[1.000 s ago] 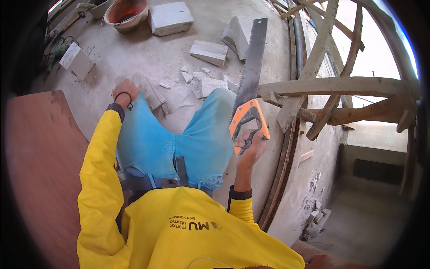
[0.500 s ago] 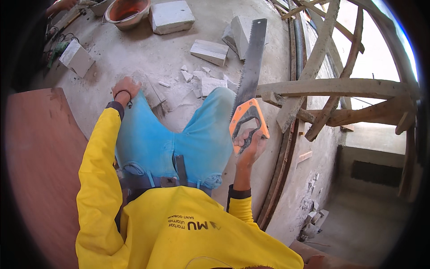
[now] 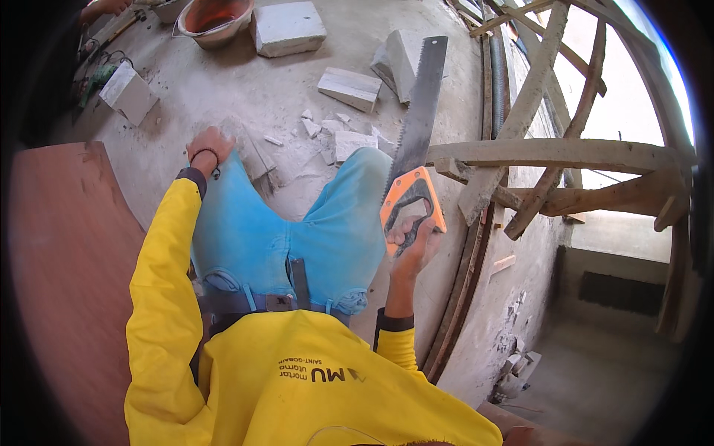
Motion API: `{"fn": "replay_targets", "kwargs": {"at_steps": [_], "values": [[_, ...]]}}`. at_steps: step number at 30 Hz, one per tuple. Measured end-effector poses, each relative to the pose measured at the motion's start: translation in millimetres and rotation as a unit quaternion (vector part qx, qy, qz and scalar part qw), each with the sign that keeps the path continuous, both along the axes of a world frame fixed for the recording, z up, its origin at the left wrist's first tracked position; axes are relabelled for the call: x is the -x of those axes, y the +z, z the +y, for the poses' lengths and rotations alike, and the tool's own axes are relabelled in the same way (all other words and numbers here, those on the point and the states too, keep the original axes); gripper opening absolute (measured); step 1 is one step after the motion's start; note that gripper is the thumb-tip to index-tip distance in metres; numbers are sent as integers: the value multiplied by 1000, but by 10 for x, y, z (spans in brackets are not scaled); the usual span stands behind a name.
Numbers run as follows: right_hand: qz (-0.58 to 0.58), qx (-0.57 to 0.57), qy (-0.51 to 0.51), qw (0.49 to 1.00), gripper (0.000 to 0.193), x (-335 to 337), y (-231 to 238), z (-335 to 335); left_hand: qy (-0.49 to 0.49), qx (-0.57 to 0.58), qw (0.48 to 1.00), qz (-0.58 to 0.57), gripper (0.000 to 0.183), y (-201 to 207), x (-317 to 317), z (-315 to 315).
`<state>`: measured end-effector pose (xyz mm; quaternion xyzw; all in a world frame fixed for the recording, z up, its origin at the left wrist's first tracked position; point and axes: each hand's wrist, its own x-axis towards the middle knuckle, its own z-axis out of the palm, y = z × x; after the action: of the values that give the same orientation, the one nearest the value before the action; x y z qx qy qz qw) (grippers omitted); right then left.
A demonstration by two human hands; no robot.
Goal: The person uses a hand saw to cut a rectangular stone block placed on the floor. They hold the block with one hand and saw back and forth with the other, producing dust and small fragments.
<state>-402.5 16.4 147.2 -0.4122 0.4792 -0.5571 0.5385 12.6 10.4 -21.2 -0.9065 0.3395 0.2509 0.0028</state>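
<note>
My right hand point(image 3: 416, 241) is closed around the handle of a hand saw point(image 3: 420, 111). The saw has an orange and black grip, and its dark toothed blade points up and away, clear of any block. By my left knee, my left hand point(image 3: 212, 143) is closed, fingers curled down beside a pale lightweight block point(image 3: 256, 157). What those fingers hold, if anything, is hidden. That block lies between my legs, partly covered by my knee. Small broken chunks point(image 3: 311, 128) and a squared offcut point(image 3: 354, 145) lie just beyond it.
Farther off lie a wedge-shaped block point(image 3: 349, 89), larger blocks point(image 3: 288, 30) and an orange-lined bucket point(image 3: 216, 21). A green power tool point(image 3: 97, 80) is at far left, near another person's hand point(image 3: 115, 6). Wooden poles point(image 3: 565, 152) cross at right above a drop. A reddish board point(image 3: 67, 282) lies left.
The view has shifted very slightly. Both hands and the saw keep nearly the same place, and the blocks have not moved.
</note>
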Motion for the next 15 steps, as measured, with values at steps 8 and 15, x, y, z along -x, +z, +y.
{"fn": "replay_targets", "kwargs": {"at_steps": [8, 15], "values": [[14, -5, 16, 1000, 54, -78, 69, -164, -19, 12, 999, 30, 58, 77, -44, 18], [18, -13, -7, 1000, 55, 60, 43, 28, -2, 15, 1000, 16, 56, 25, 9, -2]]}}
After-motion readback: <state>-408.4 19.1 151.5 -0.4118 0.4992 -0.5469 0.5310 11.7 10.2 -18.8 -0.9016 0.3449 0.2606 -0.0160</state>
